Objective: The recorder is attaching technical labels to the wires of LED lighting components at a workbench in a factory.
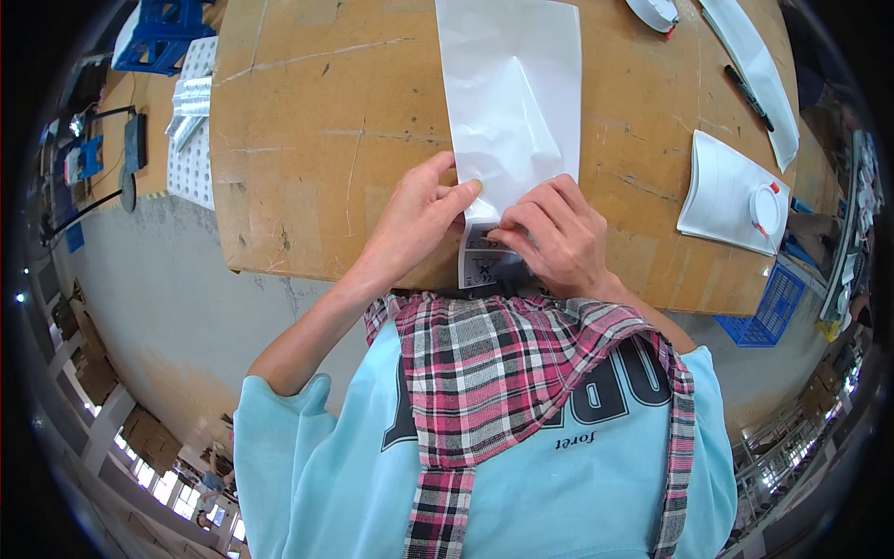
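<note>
A long white glossy sheet (507,102) runs from the far side of the table to its near edge in front of my body. Its near end is a strip with small black printed labels (480,268). My left hand (424,207) grips the sheet's left edge, thumb on top and fingers partly underneath. On the right side, my right hand (559,233) has thumb and fingers pinched at the printed strip. Whether a label is peeled up between those fingertips is too small to tell. The sheet is creased and bulges above both hands.
On the brown table (307,168), a stack of white sheets (722,191) lies right under a round white lamp-like disc (765,210). A black marker (749,96) rests near a long white strip (759,70). A blue crate (768,307) stands below the right edge; a perforated white panel (191,163) is left.
</note>
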